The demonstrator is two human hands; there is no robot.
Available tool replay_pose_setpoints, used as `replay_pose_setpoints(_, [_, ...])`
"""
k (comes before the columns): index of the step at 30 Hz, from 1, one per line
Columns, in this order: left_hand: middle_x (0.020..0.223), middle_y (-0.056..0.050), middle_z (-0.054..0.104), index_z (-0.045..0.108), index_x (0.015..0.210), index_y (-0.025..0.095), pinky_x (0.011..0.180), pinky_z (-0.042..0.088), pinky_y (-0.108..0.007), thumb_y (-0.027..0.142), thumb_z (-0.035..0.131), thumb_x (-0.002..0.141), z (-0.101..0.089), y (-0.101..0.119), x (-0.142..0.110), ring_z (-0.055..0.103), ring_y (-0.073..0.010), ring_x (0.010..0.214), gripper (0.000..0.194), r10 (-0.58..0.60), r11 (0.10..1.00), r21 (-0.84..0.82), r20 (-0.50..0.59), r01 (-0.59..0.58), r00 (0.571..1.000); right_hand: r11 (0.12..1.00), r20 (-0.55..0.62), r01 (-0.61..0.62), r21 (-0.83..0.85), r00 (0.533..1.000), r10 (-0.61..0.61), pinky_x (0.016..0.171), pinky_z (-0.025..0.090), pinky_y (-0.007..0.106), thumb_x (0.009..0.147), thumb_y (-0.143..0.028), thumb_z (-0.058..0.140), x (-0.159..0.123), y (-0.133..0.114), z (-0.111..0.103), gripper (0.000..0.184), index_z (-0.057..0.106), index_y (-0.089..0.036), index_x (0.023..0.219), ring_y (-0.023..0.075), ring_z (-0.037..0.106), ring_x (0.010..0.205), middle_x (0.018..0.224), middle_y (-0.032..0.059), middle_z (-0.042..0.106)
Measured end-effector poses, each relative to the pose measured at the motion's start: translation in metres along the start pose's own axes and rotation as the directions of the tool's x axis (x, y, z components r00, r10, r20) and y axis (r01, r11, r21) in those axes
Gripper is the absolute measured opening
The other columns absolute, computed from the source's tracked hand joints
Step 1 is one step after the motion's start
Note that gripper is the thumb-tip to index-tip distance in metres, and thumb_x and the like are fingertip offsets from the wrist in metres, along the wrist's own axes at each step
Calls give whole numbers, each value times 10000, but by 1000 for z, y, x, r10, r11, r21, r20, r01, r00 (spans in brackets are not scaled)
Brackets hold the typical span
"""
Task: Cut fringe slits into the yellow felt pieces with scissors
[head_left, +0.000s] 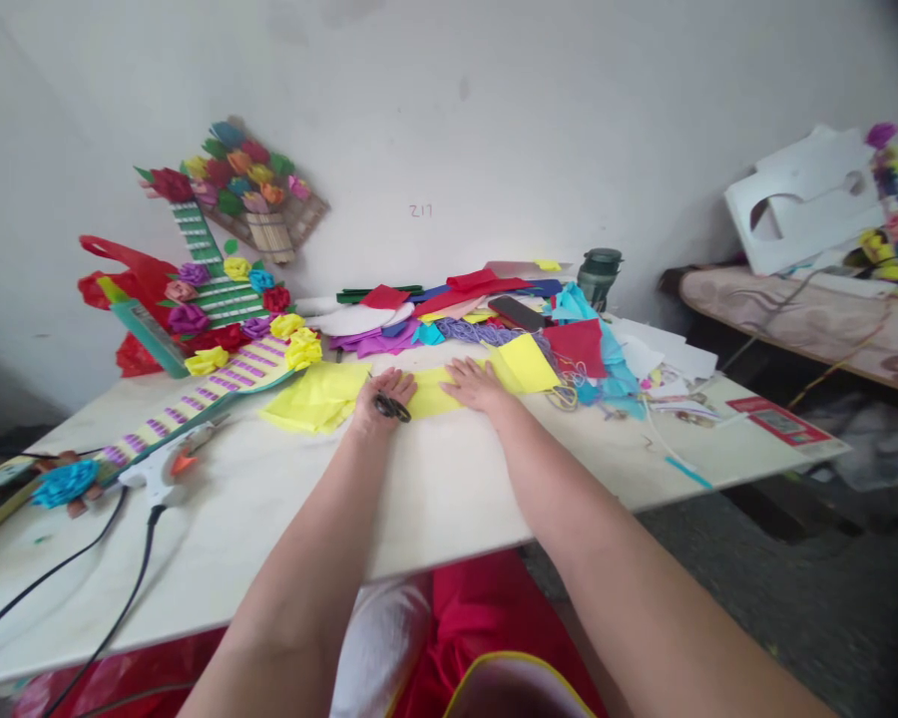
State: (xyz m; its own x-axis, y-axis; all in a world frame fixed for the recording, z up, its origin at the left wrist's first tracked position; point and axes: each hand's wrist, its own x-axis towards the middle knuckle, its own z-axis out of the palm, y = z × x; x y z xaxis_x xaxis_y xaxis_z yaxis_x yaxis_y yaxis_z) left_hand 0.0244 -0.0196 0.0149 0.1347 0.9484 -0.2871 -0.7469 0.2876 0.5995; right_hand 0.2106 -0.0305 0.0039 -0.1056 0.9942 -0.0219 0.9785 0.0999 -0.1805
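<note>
A strip of yellow paper (430, 394) lies flat on the white table, between and beneath my two hands. My left hand (380, 391) rests at its left end, with the black looped handles of a pair of scissors (392, 407) in it; the blades are hidden. Spread out flat, my right hand (476, 383) presses on the strip's right part and grips nothing. More yellow sheets (314, 396) lie just left of my left hand. A folded yellow piece (528, 363) sits to the right of my right hand.
Coloured paper and purple yarn (460, 331) are heaped behind my hands, near a dark green bottle (599, 277). Leftward are a glue gun (157, 474) with a black cord, a flower-decorated guitar shape (195, 399) and a red bag (135, 274). A bench (785, 314) stands right.
</note>
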Motion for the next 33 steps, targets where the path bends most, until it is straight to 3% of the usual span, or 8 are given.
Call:
replay_pose_setpoints(5, [1021, -96, 599, 522, 731, 167, 879, 440, -347, 107, 427, 746, 1, 15, -3, 550, -216, 1043, 113, 160, 987, -36, 24, -159, 987, 996, -310, 91, 11, 947, -83, 1068, 54, 483, 875, -426, 302, -6, -4, -9, 504, 414, -207, 1315, 230, 228, 1319, 1421, 58, 327])
replay_pose_setpoints(7, [1086, -89, 597, 528, 729, 173, 889, 427, -320, 150, 434, 767, 4, 18, -8, 549, -190, 1049, 104, 245, 970, -33, 131, -242, 961, 990, -462, 136, 47, 881, -99, 1054, 159, 436, 865, -363, 358, -9, -12, -14, 423, 542, -181, 1200, 223, 413, 1195, 1268, 91, 520])
replay_pose_setpoints(10, [1129, -87, 595, 529, 751, 186, 919, 396, -323, 249, 422, 813, 9, 15, -13, 552, -174, 1050, 138, 319, 945, 2, 207, -326, 925, 955, -534, 211, 208, 843, -71, 914, 360, 365, 840, -310, 410, -11, -30, -16, 337, 644, -172, 1040, 213, 561, 974, 1032, 93, 654])
replay_pose_setpoints(15, [1167, -78, 586, 493, 860, 209, 972, 336, -352, 372, 395, 857, 13, 4, -17, 515, -163, 1109, 190, 441, 872, 104, 256, -478, 860, 683, -498, 466, 562, 850, -170, 734, 449, 279, 778, -303, 504, -11, -66, -3, 270, 680, -168, 930, 169, 612, 780, 898, 62, 687])
replay_pose_setpoints(23, [1099, -56, 621, 503, 921, 223, 979, 319, -363, 520, 337, 849, 13, -4, -18, 485, -174, 1133, 348, 626, 575, 437, 308, -691, 716, 353, -369, 484, 801, 863, -346, 851, 404, 304, 673, -132, 458, -23, -79, -14, 314, 652, -169, 917, 170, 550, 923, 918, 26, 639])
replay_pose_setpoints(25, [1076, -49, 629, 522, 924, 222, 971, 328, -351, 521, 335, 849, 15, -5, -21, 506, -178, 1095, 361, 642, 503, 510, 319, -697, 697, 318, -354, 482, 817, 853, -384, 814, 412, 298, 634, -119, 467, -25, -78, -17, 351, 623, -153, 947, 165, 539, 888, 883, 25, 622])
replay_pose_setpoints(29, [1081, -55, 620, 581, 925, 206, 890, 397, -335, 543, 311, 843, 20, -3, -29, 542, -202, 1016, 440, 599, 414, 636, 349, -651, 721, 311, -361, 497, 810, 840, -404, 699, 411, 269, 555, -99, 494, -24, -79, -14, 403, 568, -143, 949, 131, 504, 746, 800, 2, 573])
replay_pose_setpoints(33, [1012, -78, 640, 613, 898, 182, 857, 405, -334, 528, 223, 859, 17, 14, -29, 559, -209, 981, 523, 596, 296, 707, 388, -642, 703, 215, -352, 422, 881, 887, -298, 629, 379, 241, 536, -115, 477, -24, -77, -17, 378, 558, -156, 903, 111, 463, 675, 730, -20, 525])
